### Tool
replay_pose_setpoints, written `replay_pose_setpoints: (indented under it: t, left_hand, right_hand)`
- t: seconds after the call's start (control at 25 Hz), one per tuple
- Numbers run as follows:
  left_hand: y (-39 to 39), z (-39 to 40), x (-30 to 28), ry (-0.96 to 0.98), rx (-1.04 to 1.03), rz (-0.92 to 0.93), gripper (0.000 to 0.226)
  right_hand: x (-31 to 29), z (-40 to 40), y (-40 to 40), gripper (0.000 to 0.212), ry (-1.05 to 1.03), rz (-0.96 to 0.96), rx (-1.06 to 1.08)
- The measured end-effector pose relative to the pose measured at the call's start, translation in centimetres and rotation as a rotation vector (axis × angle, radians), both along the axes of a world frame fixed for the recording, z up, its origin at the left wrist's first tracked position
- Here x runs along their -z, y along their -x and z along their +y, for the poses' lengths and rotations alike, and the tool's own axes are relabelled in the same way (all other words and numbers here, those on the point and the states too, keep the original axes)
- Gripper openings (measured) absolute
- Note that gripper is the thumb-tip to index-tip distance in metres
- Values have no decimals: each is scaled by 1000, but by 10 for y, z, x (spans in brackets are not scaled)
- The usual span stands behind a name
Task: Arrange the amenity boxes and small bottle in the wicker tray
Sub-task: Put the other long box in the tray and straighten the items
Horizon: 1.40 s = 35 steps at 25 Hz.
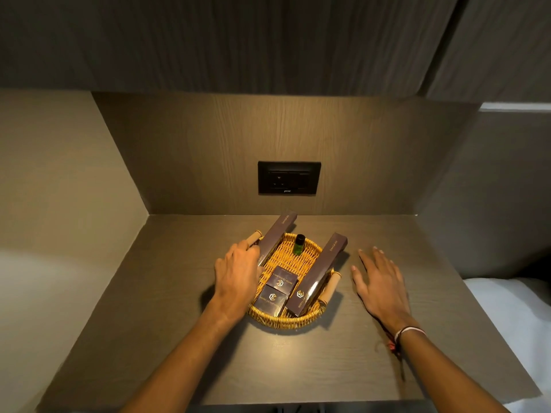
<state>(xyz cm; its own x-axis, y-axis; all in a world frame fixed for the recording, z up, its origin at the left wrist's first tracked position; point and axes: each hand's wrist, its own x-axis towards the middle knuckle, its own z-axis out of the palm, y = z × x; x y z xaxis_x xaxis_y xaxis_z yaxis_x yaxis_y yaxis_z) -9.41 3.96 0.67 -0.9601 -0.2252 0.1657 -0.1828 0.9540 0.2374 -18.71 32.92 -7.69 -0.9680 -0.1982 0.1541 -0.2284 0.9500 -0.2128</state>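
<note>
From the head camera, your left hand (pixel 238 274) rests over the left rim of the wicker tray (pixel 286 318), its fingers curled at the near end of the left long dental-kit box (pixel 278 234); I cannot tell whether that grip has closed on the box or only touches it. Your right hand (pixel 380 283) hangs flat and wide, holding nothing, just right of the tray.

Both long boxes lean on the rim with their far ends jutting past it. Press down or drag the left one and it could lever off the edge, or swing into the small green bottle (pixel 299 244), which stands upright near the tray's far end and looks easy to topple. The right long dental-kit box (pixel 323 271) lies propped across the right side, close to the wooden handle (pixel 329 289); a careless brush from your right hand would likely tip it out. The two small square boxes (pixel 277 292) sit flat at the near end, touching each other.

The worktop (pixel 185 338) is walled at the back and on the left, so open room lies toward you and to the right.
</note>
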Motion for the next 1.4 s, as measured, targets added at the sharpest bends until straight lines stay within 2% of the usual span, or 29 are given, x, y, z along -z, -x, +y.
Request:
replay_pose_setpoints:
  t: [0.16,0.2,0.28,0.32,0.36,0.44,0.6,0.68,0.8,0.96,1.24,1.4]
  left_hand:
    - [-3,-5,-1,-24,-6,27,34]
    - [-1,-9,-5,-46,-7,63,33]
    - [5,-22,-15,-80,28,127,28]
    - [10,-29,-19,-98,67,139,28]
    - [15,-34,-24,-120,114,133,31]
    - [28,-41,-31,-153,224,68,39]
    - [41,-46,-36,-194,369,-119,37]
    - [42,-47,-36,-187,370,-123,33]
    - [39,-45,-35,-193,367,-94,33]
    - [32,-45,-33,-235,327,-81,33]
    - [-3,-33,-19,-339,146,10,29]
    - [-19,-23,-14,-334,84,41,28]
  right_hand:
    - [-9,-1,-3,56,54,-46,-10]
    - [-16,-2,-4,51,145,-85,9]
    - [-28,-12,-11,34,496,-85,73]
    - [-35,-20,-20,24,674,-30,84]
    - [-43,-30,-31,16,761,45,57]
    - [-53,-49,-53,16,715,148,-98]
    - [-43,-72,-70,33,386,256,-418]
    - [-35,-74,-71,33,316,310,-450]
    - [-33,-72,-70,35,317,335,-448]
    - [-41,-65,-65,35,399,244,-466]
    - [-53,-40,-36,19,666,-95,-497]
    - [-64,-38,-25,15,703,-266,-446]
